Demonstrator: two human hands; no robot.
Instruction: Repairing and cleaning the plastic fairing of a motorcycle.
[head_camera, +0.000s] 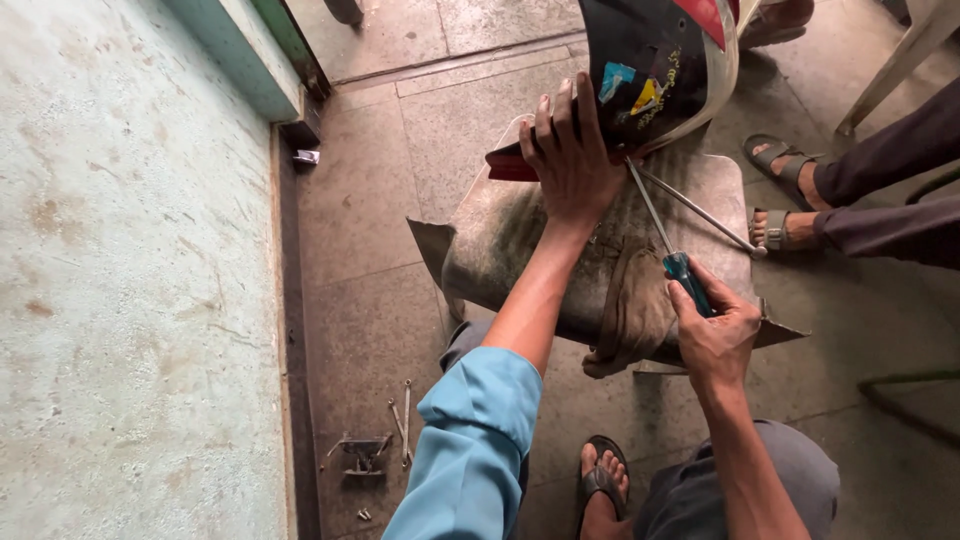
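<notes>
My left hand (570, 160) presses flat on the near edge of a dark vehicle body panel (655, 60) with coloured stickers and a red and white rim, holding it down on a worn metal stool (520, 240). My right hand (712, 335) grips the teal handle of a screwdriver (672, 245); its long shaft runs up and left to the panel's lower edge, close beside my left hand. A brown rag (632, 310) is draped over the stool's near edge, just left of my right hand.
A second thin metal rod (700, 212) lies across the stool. Another person's sandalled feet (785, 195) and dark trouser legs are at the right. Loose screws and small tools (375, 445) lie on the tiled floor by the wall (130, 280). A white chair leg (895, 65) is at top right.
</notes>
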